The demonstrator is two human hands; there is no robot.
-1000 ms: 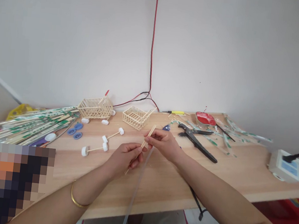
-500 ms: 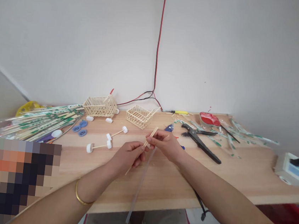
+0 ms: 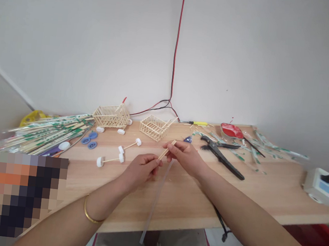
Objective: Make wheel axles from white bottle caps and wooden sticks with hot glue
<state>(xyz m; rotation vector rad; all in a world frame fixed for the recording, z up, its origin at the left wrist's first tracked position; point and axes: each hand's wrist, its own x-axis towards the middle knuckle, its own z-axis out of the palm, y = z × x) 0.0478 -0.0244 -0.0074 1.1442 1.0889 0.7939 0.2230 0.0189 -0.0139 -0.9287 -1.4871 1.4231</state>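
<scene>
My left hand (image 3: 145, 169) pinches the lower end of thin wooden sticks (image 3: 166, 150), held slanting above the table. The thumb and fingers of my right hand (image 3: 185, 156) close on their upper end; how many sticks there are is unclear. Below the hands, a translucent glue stick (image 3: 152, 211) runs down past the table's front edge. Its upper end is hidden behind my right hand. Some blue part (image 3: 188, 139) shows just beyond that hand. Beyond my hands sits an open basket-like frame of sticks (image 3: 153, 128). White wheels on stick axles (image 3: 112, 160) lie to the left.
A slatted stick cart (image 3: 111, 115) stands at the back left, near blue wheels (image 3: 92, 144) and wrapped chopsticks (image 3: 54, 133). Black cutters (image 3: 222, 158), a red-lined dish (image 3: 232, 131) and a yellow-handled tool (image 3: 200, 123) lie right. A power strip (image 3: 324, 186) is far right. A pixelated patch covers the lower left.
My hands have drawn slightly apart along the sticks, with both still gripping them. The whole view has shifted a little. Objects on the table stay where they were.
</scene>
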